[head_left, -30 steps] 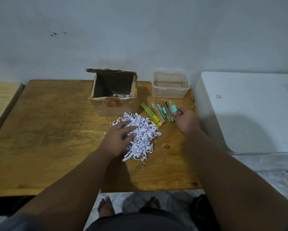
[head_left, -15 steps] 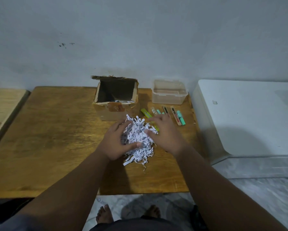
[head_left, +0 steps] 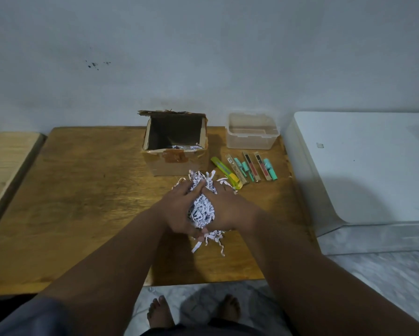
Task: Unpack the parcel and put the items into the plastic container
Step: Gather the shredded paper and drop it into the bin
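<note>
A wad of shredded white paper is squeezed between my left hand and my right hand, lifted just off the wooden table; a few strips dangle below. Behind it stands the open cardboard parcel, with some shreds left at its bottom. To the parcel's right sits the clear plastic container, nothing visible inside. In front of the container lie a yellow-green cutter, teal markers and slim brown packets in a row.
A white appliance stands just right of the table, its top level with it. A second wooden surface lies to the left. The wall is right behind the parcel and container. My bare feet show below the table's front edge.
My right hand left the items by the container and joined the left one on the shredded paper. Both hands have gathered the pile and raised it.
</note>
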